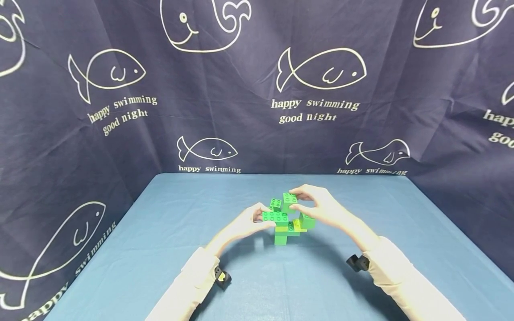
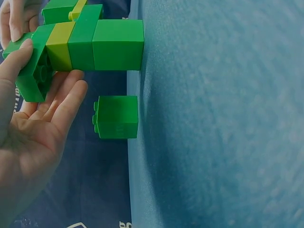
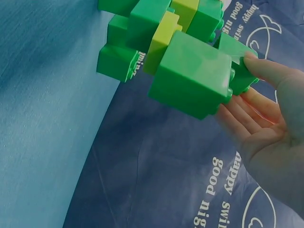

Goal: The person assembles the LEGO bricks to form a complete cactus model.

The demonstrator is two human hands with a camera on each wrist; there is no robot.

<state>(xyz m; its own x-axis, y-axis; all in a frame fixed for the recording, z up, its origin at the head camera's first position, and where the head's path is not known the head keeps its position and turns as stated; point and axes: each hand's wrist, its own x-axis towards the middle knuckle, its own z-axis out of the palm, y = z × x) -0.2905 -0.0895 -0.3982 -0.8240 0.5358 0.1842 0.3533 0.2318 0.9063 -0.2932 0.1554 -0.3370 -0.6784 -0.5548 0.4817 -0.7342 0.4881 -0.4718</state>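
The left hand (image 1: pixel 246 223) had its thumb and fingers clamped on a wide green brick (image 1: pixel 275 217) of the toy-brick model (image 1: pixel 282 229), maybe so it would not wobble. The right hand (image 1: pixel 321 207) pinched a small green brick (image 1: pixel 290 203) near the top by its sides, likely to leave its bumps free; I can't tell if it was stuck on. The model was low in the frame, just right of the middle, over the blue table (image 1: pixel 172 214). It looked shiny and blocky, mostly green with yellow bits
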